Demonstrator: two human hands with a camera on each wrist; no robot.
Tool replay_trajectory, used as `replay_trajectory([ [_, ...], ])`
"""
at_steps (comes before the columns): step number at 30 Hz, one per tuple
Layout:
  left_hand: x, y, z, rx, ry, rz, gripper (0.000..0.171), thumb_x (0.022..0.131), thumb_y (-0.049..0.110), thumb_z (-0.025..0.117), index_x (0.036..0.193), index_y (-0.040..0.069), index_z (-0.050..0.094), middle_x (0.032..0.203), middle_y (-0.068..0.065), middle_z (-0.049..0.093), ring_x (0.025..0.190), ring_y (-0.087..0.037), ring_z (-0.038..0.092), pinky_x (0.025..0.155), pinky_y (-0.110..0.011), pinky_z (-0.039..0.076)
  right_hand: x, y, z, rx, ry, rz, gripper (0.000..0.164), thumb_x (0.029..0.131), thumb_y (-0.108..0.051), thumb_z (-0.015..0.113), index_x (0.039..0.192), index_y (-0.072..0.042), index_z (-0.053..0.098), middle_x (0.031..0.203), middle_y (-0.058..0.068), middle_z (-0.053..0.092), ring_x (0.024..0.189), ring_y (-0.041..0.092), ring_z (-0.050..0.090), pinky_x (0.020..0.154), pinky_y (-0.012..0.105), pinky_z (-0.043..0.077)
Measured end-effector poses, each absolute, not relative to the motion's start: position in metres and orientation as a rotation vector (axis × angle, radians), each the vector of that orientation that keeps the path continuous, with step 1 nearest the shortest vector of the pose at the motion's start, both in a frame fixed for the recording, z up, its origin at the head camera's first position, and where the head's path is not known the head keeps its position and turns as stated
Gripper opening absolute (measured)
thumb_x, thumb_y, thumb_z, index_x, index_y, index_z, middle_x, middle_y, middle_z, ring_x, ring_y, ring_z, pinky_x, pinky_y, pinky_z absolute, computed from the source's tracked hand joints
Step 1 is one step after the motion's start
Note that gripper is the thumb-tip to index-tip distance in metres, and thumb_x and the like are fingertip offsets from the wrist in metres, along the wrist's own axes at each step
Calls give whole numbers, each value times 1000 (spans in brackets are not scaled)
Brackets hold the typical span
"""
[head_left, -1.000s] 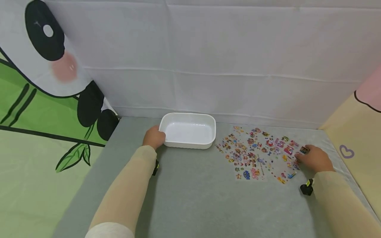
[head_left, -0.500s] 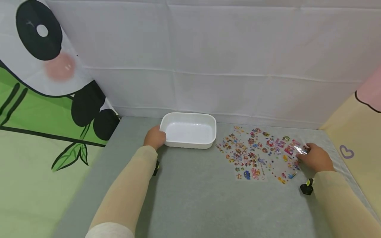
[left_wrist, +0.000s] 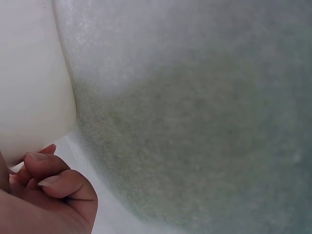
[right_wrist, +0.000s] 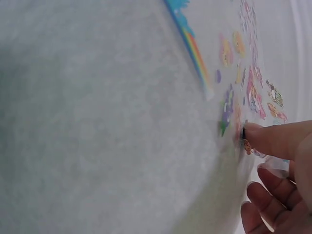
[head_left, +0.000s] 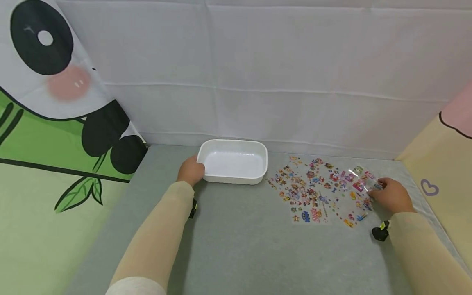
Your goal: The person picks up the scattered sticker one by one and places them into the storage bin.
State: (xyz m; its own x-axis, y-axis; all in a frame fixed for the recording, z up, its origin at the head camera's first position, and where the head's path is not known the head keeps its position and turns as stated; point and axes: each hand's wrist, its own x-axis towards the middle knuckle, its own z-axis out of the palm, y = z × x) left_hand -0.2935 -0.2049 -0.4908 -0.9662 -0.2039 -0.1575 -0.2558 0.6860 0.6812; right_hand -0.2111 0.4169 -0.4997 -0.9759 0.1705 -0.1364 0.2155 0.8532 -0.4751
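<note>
On the worktop (head_left: pixel 236 241) I have the left hand (head_left: pixel 191 170) gripping the white tray (head_left: pixel 232 166) by its left end, the right hand (head_left: pixel 393 196) pinching a clear sticker sheet (head_left: pixel 357 186).

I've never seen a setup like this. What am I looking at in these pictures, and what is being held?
There's no machine arm here, just a person's bare left hand and right hand. The wide picture comes from a camera on the person's head; each close-up comes from a wrist camera. The small black device by the right wrist is probably one of them.

On the grey, cloth-like tabletop are a glossy white rectangular tray with rounded corners and clear film dotted with small colourful stickers; how many sheets is hard to tell. The left hand grips the tray's left end. The right hand pinches the film's right edge between thumb and fingers.
</note>
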Motion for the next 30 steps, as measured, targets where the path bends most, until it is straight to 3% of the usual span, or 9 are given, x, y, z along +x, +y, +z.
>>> replay_trajectory([
  [6,-294,-206,-490,-387,2811,1175,50,99,12,40,145,0,54,138,-19,61,116,-34,57,103,-55,45,-212,419,-504,304,2930,-817,60,97,-26,67,130,19,45,119,39,50,104,52,52,86,65,44],
  [14,-296,-205,-490,-373,2819,1137,50,99,11,40,144,-1,54,137,-20,61,114,-33,57,103,-55,45,-212,421,-506,331,2887,-886,61,100,-24,61,134,21,38,126,42,44,111,56,47,91,67,41],
  [21,-292,-203,-490,-367,2832,1118,48,98,11,41,141,-2,56,134,-20,63,109,-33,58,99,-54,47,-209,422,-506,335,2847,-996,51,97,-22,65,125,15,44,115,33,53,99,44,53,77,51,46],
  [27,-292,-205,-489,-386,2821,1136,49,98,11,40,143,-2,55,135,-20,63,109,-33,57,99,-54,47,-211,419,-499,318,2835,-999,48,107,-29,47,127,15,50,110,30,60,96,40,55,75,46,45],
  [30,-293,-205,-488,-388,2812,1147,48,98,11,40,142,-1,56,133,-20,63,108,-33,58,99,-54,47,-211,418,-497,315,2858,-1000,46,108,-27,44,124,15,54,106,29,62,94,38,56,74,43,43],
])
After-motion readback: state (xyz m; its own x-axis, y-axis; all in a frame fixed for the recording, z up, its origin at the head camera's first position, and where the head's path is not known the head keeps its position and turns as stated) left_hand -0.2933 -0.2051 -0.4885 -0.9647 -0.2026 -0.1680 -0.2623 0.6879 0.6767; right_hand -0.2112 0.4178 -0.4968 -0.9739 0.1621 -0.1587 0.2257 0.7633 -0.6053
